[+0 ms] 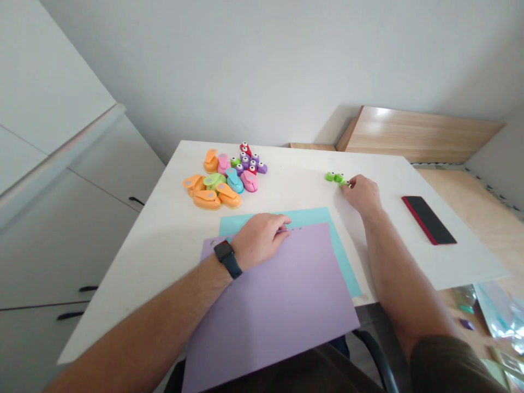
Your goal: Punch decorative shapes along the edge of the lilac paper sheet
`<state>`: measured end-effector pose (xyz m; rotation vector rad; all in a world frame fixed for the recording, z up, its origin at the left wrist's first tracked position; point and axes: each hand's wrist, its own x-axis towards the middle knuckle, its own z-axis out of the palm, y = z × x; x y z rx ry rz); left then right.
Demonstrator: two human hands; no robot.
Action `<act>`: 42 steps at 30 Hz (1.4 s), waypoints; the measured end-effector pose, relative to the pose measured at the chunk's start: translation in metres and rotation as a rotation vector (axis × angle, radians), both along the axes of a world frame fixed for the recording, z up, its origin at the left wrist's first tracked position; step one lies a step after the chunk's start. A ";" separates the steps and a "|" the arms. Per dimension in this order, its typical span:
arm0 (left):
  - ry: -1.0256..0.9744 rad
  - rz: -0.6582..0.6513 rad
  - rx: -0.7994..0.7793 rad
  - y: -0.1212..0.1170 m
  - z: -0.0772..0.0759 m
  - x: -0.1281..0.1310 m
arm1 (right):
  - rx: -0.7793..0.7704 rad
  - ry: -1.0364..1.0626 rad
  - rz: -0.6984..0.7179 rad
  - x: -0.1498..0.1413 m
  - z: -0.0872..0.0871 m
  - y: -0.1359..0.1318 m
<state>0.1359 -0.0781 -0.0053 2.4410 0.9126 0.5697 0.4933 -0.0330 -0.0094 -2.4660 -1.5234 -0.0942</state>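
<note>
My left hand [258, 238], with a dark watch on its wrist, pinches the far edge of a purple paper sheet [282, 311]. Small punched marks show along that edge on both sides of the fingers. Beneath it lies a light blue sheet [343, 262], showing at the back and right. Out to the right, my right hand [363, 194] has its fingertips closed on a small green craft punch [343, 184], partly hidden by them. Two more green punches [334, 177] sit just left of those fingers.
Larger orange, pink, green and blue craft punches [207, 200] are grouped at the table's back left. Small purple, red and green punches [253, 164] stand beside them. A black and red flat case [429, 220] rests on the right. Cabinets [77, 234] flank the table's left side.
</note>
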 end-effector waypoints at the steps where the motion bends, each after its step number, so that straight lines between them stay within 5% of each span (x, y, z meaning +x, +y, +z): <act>1: 0.001 -0.002 0.001 0.000 0.000 0.000 | -0.002 0.003 -0.014 0.002 0.000 0.001; 25: 0.019 -0.008 -0.025 0.001 -0.004 0.001 | 0.112 0.077 0.057 0.016 -0.010 0.022; 33: 0.041 -0.014 -0.015 0.001 -0.004 0.001 | 0.216 -0.048 0.215 0.001 -0.010 0.024; 42: 0.037 -0.023 -0.023 0.000 -0.003 0.000 | 0.076 -0.101 0.333 -0.011 -0.015 0.048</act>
